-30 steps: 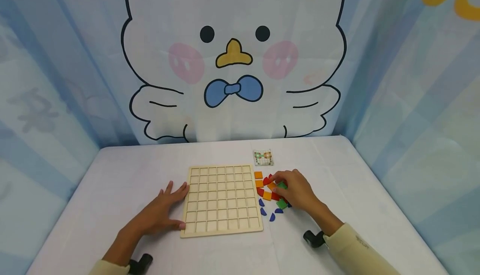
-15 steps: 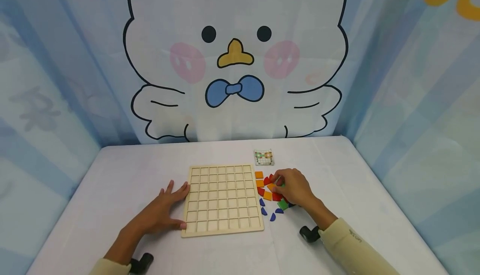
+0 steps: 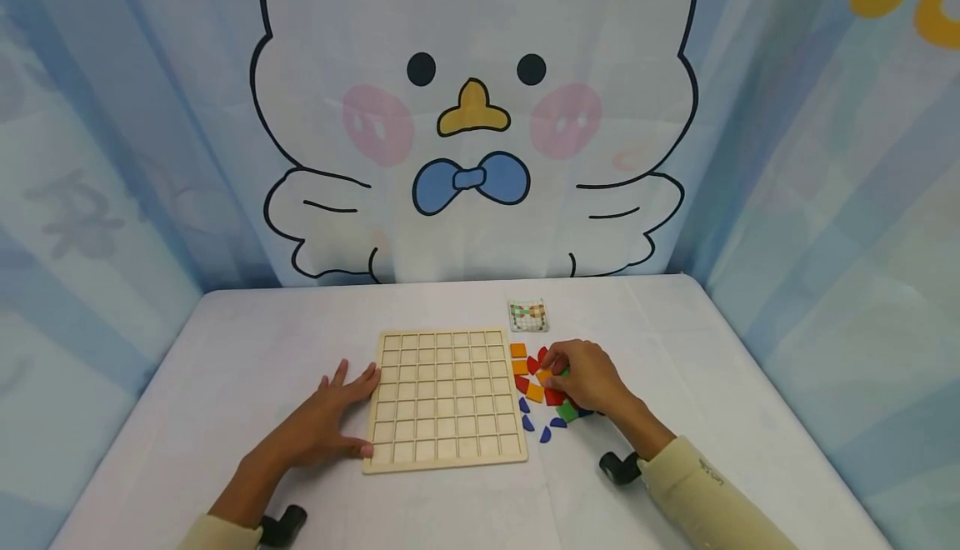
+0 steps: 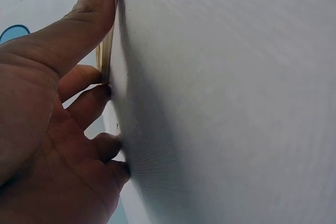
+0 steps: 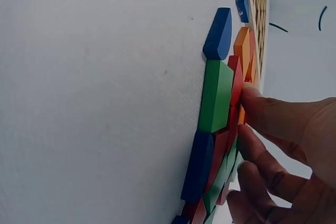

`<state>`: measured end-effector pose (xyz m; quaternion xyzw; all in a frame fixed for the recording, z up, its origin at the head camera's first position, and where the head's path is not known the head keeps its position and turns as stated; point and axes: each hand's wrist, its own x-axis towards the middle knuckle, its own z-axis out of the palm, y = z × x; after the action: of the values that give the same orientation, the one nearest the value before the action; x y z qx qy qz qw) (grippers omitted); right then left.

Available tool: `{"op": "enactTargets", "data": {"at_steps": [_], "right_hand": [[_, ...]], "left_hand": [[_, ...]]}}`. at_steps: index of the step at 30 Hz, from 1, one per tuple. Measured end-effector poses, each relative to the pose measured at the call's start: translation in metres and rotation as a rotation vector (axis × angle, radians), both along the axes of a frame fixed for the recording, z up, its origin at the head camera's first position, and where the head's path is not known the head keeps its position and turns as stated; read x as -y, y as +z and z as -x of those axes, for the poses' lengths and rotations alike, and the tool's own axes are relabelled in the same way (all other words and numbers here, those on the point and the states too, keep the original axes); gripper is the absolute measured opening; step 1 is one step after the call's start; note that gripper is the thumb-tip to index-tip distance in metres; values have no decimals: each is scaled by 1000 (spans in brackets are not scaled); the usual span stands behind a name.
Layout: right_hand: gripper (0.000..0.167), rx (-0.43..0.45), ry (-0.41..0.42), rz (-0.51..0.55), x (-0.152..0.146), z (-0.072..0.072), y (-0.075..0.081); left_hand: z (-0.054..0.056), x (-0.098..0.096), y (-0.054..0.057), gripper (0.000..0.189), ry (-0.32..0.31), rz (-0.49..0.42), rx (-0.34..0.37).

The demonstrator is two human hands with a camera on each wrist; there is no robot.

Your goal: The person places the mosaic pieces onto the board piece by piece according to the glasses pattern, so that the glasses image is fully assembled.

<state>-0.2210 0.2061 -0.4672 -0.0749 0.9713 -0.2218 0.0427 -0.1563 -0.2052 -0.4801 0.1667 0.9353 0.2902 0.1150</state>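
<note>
A pale wooden grid board lies flat on the white table, its squares bare. My left hand is spread along its left edge, thumb near the front corner and fingertips at the side. In the left wrist view, the thumb rests against the board's edge. To the right of the board, my right hand reaches over a cluster of coloured blocks. Its thumb and index finger close around an orange block. Close by are red blocks, a green block and blue half-round pieces.
A small pattern card lies behind the blocks. Two orange squares sit along the board's right edge. Black wrist cameras stick out from both sleeves. A printed curtain stands behind the table.
My right hand has shifted slightly left over the blocks, covering more of the green one, with its fingertips still at the orange block. The left hand stays at the board's edge.
</note>
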Motion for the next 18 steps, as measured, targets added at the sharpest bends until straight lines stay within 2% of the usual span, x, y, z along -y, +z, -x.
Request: {"op": "enactTargets", "data": {"at_steps": [5, 13, 18], "right_hand": [[17, -10, 7, -3, -1, 0, 1], [17, -1, -53, 109, -1, 0, 10], [16, -26, -48, 179, 14, 2, 14]], "left_hand": [[2, 1, 0, 118, 5, 3, 10], [3, -1, -1, 119, 6, 27, 8], [2, -1, -1, 119, 22, 53, 17]]}}
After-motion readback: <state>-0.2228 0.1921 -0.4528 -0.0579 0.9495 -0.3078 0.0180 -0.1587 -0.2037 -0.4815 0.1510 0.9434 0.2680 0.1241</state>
